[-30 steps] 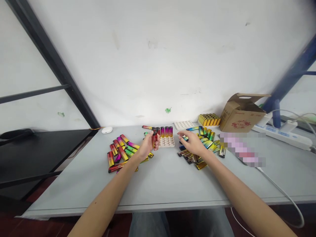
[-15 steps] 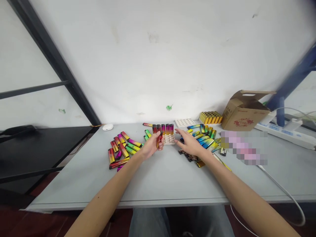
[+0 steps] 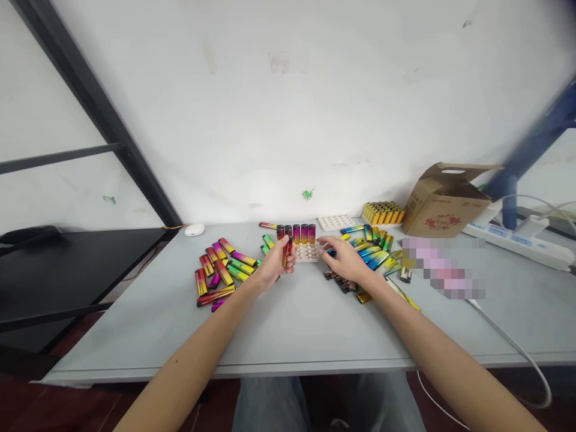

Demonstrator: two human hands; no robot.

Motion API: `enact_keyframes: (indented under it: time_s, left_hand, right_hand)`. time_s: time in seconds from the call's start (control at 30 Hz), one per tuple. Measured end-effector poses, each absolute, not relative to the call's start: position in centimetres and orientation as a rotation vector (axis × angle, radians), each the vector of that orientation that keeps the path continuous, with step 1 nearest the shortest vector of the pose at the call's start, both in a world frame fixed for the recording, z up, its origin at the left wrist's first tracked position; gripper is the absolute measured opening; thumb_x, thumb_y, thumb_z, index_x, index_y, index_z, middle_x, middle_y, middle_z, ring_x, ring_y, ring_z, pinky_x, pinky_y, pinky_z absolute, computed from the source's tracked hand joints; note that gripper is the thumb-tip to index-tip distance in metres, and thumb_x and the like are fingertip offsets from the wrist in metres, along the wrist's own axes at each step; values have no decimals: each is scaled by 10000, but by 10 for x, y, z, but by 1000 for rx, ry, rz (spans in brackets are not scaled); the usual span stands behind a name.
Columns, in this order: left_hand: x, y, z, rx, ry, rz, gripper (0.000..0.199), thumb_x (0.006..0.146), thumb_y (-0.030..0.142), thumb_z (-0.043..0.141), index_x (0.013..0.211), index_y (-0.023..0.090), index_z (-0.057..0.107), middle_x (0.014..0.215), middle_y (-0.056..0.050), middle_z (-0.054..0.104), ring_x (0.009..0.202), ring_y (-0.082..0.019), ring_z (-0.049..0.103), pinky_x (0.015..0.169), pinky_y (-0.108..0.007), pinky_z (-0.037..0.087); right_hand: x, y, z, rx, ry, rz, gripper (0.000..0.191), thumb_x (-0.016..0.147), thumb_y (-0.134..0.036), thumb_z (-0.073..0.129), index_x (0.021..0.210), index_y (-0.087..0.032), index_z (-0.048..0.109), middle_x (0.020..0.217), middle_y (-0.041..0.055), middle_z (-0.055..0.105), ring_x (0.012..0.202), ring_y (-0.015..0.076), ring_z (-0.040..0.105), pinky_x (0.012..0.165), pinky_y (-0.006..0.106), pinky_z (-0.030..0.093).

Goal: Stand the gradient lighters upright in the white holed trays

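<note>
A red and gold lighter point(image 3: 287, 255) with a black top is held nearly upright in my left hand point(image 3: 271, 264), fingers closed around it. Just ahead stands a row of purple and red lighters point(image 3: 305, 233) in the far part of a white holed tray point(image 3: 308, 255). Its nearer holes show bare, and its left side is partly hidden by my left hand. At the tray's right edge hovers my right hand point(image 3: 344, 259), empty, with fingers curved and apart. Beneath and beside it lie blue and yellow lighters point(image 3: 377, 259).
Loose red, purple and green lighters point(image 3: 220, 270) lie on the left of the grey table point(image 3: 315, 330). Against the wall are another white tray point(image 3: 336, 222), a block of gold lighters point(image 3: 383, 213) and an open carton point(image 3: 443, 207). A power strip point(image 3: 522, 243) is at right.
My left hand and its lighter have shifted very slightly up and left, closer to the standing row. My right hand is almost where it was.
</note>
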State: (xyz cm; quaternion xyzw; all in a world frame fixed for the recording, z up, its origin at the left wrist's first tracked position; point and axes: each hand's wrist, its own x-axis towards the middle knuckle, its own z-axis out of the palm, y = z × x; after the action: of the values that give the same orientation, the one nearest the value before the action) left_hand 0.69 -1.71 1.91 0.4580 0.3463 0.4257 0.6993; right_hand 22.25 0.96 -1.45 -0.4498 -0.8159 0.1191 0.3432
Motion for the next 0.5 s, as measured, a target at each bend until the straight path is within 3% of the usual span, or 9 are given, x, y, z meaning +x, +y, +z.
enact_keyframes:
  time_s: [0.23,0.5]
  left_hand:
    - [12,-17,18,1034,847,990,314,901,324,320,625,186,378,586,37,298,474,-85,283,451,-178,294]
    - [10,-18,22,1025,892,1024,210,856,260,340,662,190,380,598,42,297,468,-84,280,438,-179,267]
  right_hand:
    - [223,11,-16,-1172,-2123,325,317,902,-304,511,1188,-180,568,1116,101,648,948,223,637,814,347,498]
    - [224,11,-17,-1184,-2145,302,333,910,-321,494,1206,-181,551,1132,101,641,937,222,635,814,349,496]
